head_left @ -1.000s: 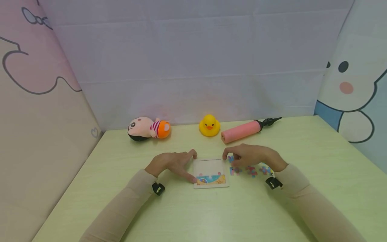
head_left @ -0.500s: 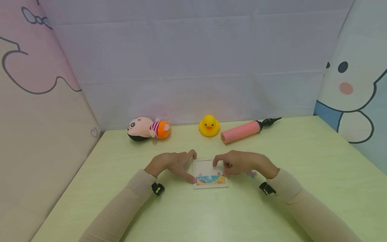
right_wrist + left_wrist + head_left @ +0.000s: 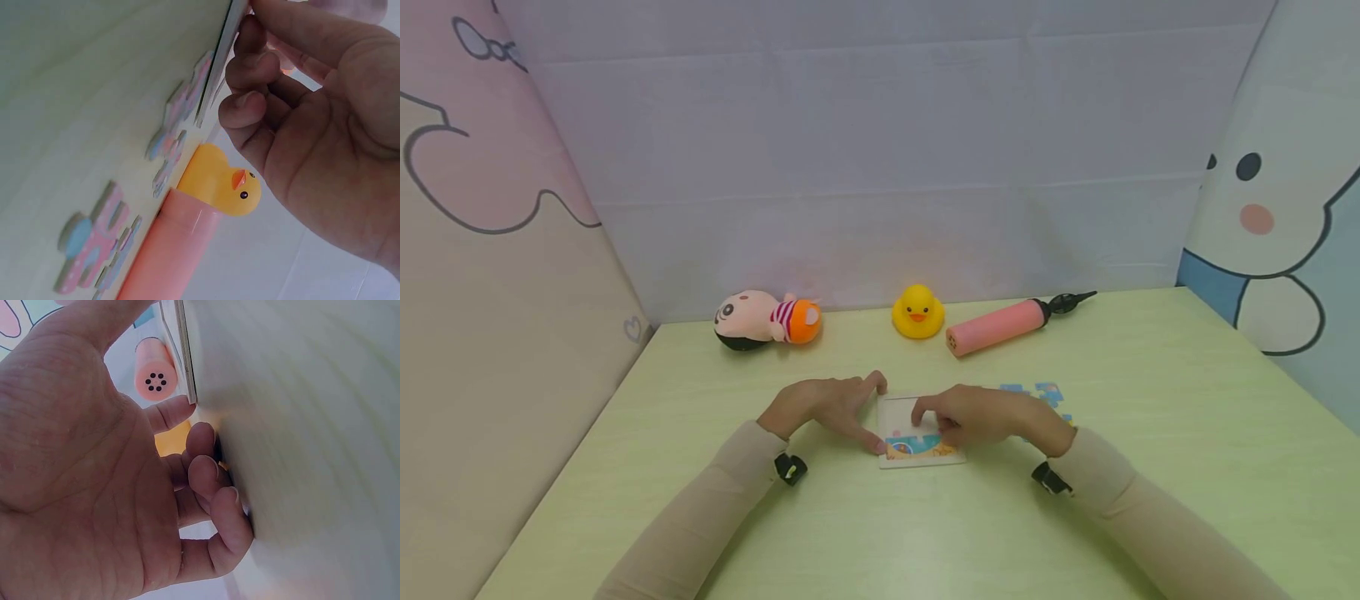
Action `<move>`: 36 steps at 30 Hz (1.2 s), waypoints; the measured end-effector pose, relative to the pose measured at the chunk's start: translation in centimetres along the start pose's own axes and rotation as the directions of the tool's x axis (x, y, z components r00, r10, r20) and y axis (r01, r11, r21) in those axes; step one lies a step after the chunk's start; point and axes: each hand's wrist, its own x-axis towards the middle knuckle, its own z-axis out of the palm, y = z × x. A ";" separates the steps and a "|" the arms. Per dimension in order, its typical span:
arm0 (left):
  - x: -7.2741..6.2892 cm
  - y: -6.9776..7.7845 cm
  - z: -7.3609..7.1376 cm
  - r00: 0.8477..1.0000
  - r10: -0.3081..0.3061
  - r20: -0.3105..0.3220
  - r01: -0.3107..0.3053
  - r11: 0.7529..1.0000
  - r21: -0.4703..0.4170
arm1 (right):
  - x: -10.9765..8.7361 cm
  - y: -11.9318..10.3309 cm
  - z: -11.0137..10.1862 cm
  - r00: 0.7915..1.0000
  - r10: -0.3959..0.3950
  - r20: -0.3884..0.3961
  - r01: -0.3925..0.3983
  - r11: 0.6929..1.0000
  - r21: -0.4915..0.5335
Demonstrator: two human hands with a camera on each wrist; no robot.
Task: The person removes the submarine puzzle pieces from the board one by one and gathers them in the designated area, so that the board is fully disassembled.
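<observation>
A square jigsaw tray [image 3: 893,463] with a pale rim lies on the table; blue and sandy picture pieces [image 3: 904,447] fill its near part. My left hand [image 3: 838,408] is spread along the tray's left side. Its thumb touches the near-left corner, and the left wrist view shows the index finger [image 3: 174,414] against the tray edge while other fingertips rest on the table. Over the tray's right part is my right hand [image 3: 973,414], index finger bent down and thumb low. Its fingertips are mostly out of the right wrist view, so whether they pinch a piece is hidden.
Loose jigsaw pieces [image 3: 1048,393] lie right of the tray, partly behind the right hand. Along the back stand a plush doll [image 3: 767,319], a yellow rubber duck [image 3: 917,312] and a pink hand pump [image 3: 996,327]. A pale curtain [image 3: 880,167] closes off the back.
My right hand has moved left and nearer, from the loose pieces onto the tray, uncovering pieces on the right. The left hand has stayed at the tray's left side.
</observation>
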 end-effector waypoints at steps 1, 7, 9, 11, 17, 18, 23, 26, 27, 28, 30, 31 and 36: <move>0.0 0.0 0.0 1.000 0.001 0.000 -0.001 1.000 0.000 | 0.1 -0.2 0.1 1.000 0.001 -0.001 -0.001 1.000 0.000; -0.1 0.0 -0.1 1.000 0.017 -0.005 -0.017 1.000 0.005 | 0.8 -1.0 0.7 1.000 0.001 -0.007 -0.001 1.000 -0.004; 0.0 0.0 -0.1 1.000 0.023 -0.004 -0.023 1.000 0.006 | 1.0 -1.1 0.9 1.000 -0.003 -0.014 0.003 1.000 -0.012; 0.0 -0.1 -0.1 1.000 0.027 -0.003 -0.027 1.000 0.008 | 1.0 -1.2 1.0 1.000 -0.009 -0.024 0.008 1.000 -0.026; 0.2 -0.2 0.0 0.999 0.032 -0.003 -0.032 0.999 0.017 | 1.1 -1.4 1.4 0.997 -0.061 -0.043 0.058 0.996 -0.074; 0.2 -0.2 0.0 1.000 0.030 -0.003 -0.030 0.999 0.017 | 1.1 -1.4 1.4 0.997 -0.062 -0.042 0.059 0.995 -0.075; 0.1 -0.2 0.0 1.000 0.023 -0.005 -0.023 1.000 0.022 | 1.5 -1.5 1.5 0.998 -0.048 -0.032 0.047 0.998 -0.042; 0.1 -0.2 0.0 1.000 0.027 -0.005 -0.027 0.999 0.018 | 1.6 -1.6 1.5 0.999 -0.031 -0.022 0.030 0.999 -0.020; 0.1 -0.2 0.0 1.000 0.029 -0.004 -0.029 0.999 0.016 | 1.6 -1.6 1.5 1.000 -0.024 -0.020 0.024 1.000 -0.017; 0.0 -0.2 0.0 1.000 0.031 -0.005 -0.031 0.999 0.014 | 1.7 -1.7 1.5 1.000 -0.017 -0.018 0.016 1.000 -0.013; 0.0 -0.2 0.0 0.999 0.034 -0.006 -0.034 0.999 0.012 | 1.7 -1.8 1.5 1.000 0.002 -0.014 -0.002 1.000 -0.009; -0.1 -0.1 0.0 0.999 0.032 -0.007 -0.032 0.999 0.013 | 1.7 -1.9 1.5 1.000 0.008 -0.013 -0.008 1.000 -0.007; -0.2 0.0 -0.1 1.000 0.031 -0.007 -0.031 0.999 0.017 | 1.7 -2.0 1.5 0.999 0.035 -0.013 -0.035 0.999 0.000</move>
